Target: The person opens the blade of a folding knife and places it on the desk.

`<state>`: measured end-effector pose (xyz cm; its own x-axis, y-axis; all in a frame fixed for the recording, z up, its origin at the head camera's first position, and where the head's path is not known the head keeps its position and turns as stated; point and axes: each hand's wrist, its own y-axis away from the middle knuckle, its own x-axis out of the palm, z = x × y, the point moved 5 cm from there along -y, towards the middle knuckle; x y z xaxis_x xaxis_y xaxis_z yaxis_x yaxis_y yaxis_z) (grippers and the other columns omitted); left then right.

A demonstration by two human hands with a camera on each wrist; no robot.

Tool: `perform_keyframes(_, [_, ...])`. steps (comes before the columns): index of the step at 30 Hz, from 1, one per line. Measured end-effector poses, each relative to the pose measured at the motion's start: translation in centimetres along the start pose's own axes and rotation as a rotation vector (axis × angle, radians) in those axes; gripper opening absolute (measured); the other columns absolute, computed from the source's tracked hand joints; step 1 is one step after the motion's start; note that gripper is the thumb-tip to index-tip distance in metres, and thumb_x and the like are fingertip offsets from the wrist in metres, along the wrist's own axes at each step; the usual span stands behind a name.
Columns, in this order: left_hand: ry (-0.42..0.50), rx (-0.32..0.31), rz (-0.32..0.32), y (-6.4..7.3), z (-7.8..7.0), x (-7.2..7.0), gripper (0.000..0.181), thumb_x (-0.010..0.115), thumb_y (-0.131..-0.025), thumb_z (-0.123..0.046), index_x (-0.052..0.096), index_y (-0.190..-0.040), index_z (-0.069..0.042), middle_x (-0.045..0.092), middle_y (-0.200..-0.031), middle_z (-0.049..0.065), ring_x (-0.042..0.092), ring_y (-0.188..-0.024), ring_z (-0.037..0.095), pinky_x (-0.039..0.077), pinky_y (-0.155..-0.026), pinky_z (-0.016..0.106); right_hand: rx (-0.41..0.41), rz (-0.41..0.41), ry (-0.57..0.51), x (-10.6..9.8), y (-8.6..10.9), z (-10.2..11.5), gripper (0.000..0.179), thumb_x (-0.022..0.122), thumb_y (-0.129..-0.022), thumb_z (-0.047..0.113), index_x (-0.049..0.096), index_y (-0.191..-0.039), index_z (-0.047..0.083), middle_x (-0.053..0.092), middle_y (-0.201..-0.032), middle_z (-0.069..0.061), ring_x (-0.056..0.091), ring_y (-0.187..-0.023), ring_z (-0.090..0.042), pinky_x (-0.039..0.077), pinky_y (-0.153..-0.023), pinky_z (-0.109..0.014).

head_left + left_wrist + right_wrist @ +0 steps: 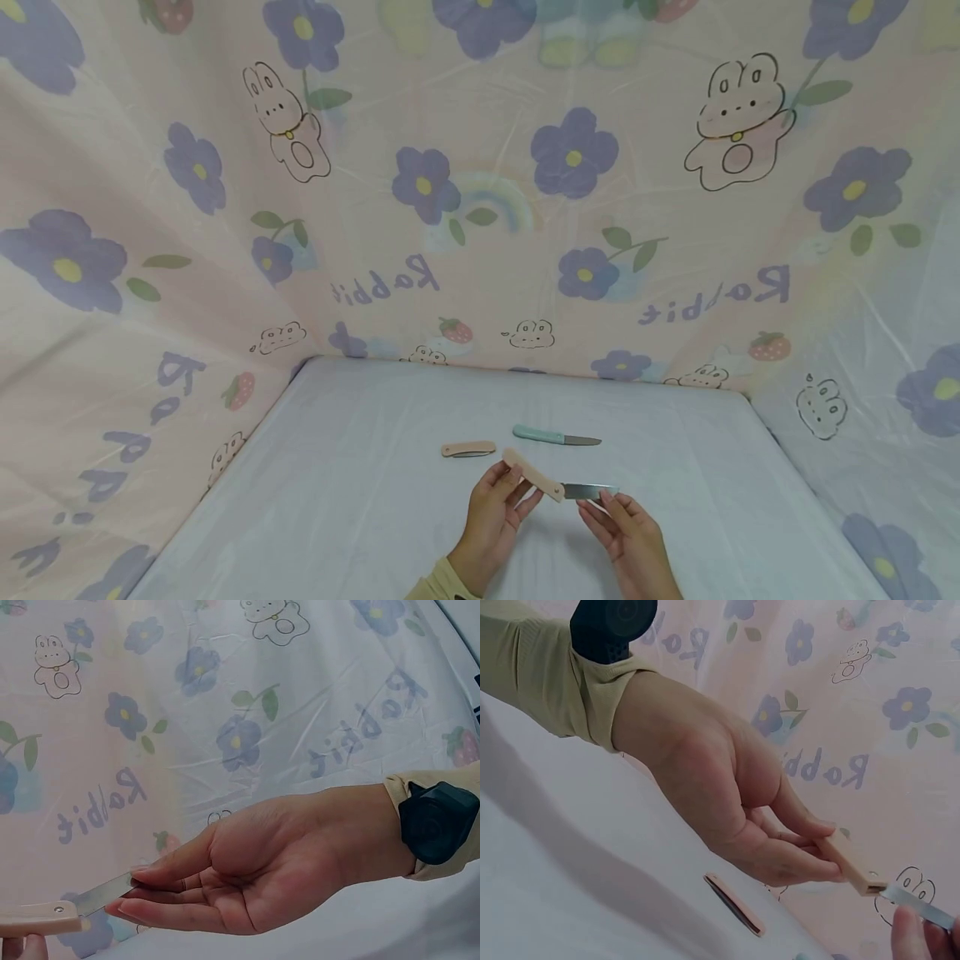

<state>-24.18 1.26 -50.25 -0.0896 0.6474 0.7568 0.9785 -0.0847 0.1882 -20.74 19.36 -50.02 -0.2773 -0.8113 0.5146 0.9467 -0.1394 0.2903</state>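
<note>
Left hand (491, 510) pinching peach knife handle (542, 481), right hand (628, 533) pinching knife blade (581, 492): opening or folding, likely (direction unclear)! Next calls for steady pivot between hands.

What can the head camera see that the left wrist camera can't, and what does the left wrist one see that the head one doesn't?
Only the head view shows the mint-green knife and the folded peach knife on the table.

Only the left wrist view shows the round dark gadget by the right hand.

Both show the open peach knife, the right hand pinching its blade, some of the left hand on its handle, and the rabbit-and-flower cloth.
</note>
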Motion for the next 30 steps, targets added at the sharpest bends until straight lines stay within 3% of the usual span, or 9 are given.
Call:
perform_keyframes(7, [0.057,0.011,-0.017,0.0,0.3,0.0,0.041,0.056,-0.086,-0.009,0.036,-0.119,0.004,0.047,-0.108,0.016,0.05,-0.106,0.032,0.045,-0.083,0.044,-0.018,-0.005,0.006,0.4,0.3,-0.3,0.035,0.059,-0.086,0.018,0.04,-0.106,-0.004,0.06,-0.098,-0.01,0.056,-0.101,-0.028,0.045,-0.086,-0.034])
perform_keyframes(14, [0.08,0.023,-0.054,0.1,0.4,-0.1,0.043,0.053,-0.087,-0.007,0.032,-0.123,0.004,0.041,-0.116,0.02,0.052,-0.103,0.03,0.046,-0.082,0.044,-0.062,-0.045,0.058,0.5,0.4,-1.0,0.042,0.06,-0.085,0.025,0.038,-0.109,-0.003,0.059,-0.104,-0.012,0.059,-0.096,-0.023,0.046,-0.084,-0.032])
perform_keyframes(18, [0.09,0.046,-0.07,0.2,0.3,0.0,0.041,0.053,-0.088,-0.006,0.032,-0.122,0.005,0.041,-0.116,0.021,0.053,-0.103,0.029,0.046,-0.082,0.044,-0.121,-0.065,0.081,-0.2,-0.7,-2.3,0.047,0.061,-0.083,0.032,0.039,-0.109,-0.001,0.058,-0.108,-0.013,0.058,-0.099,-0.024,0.046,-0.084,-0.031])
perform_keyframes(23, [0.099,0.064,-0.095,0.4,0.4,0.3,0.039,0.051,-0.089,-0.008,0.031,-0.12,0.005,0.043,-0.114,0.019,0.053,-0.102,0.027,0.046,-0.082,0.042,-0.155,-0.107,0.024,-1.8,-2.5,-4.3,0.052,0.065,-0.078,0.038,0.041,-0.107,0.002,0.055,-0.114,-0.016,0.056,-0.1,-0.026,0.046,-0.084,-0.031])
perform_keyframes(30, [0.108,0.083,-0.099,0.5,0.8,0.6,0.035,0.048,-0.091,-0.007,0.031,-0.118,0.006,0.042,-0.112,0.019,0.053,-0.101,0.026,0.046,-0.083,0.04,-0.208,-0.092,-0.039,-2.6,-3.4,-5.1,0.044,0.064,-0.08,0.032,0.043,-0.105,0.002,0.056,-0.108,-0.016,0.055,-0.1,-0.03,0.045,-0.084,-0.034])
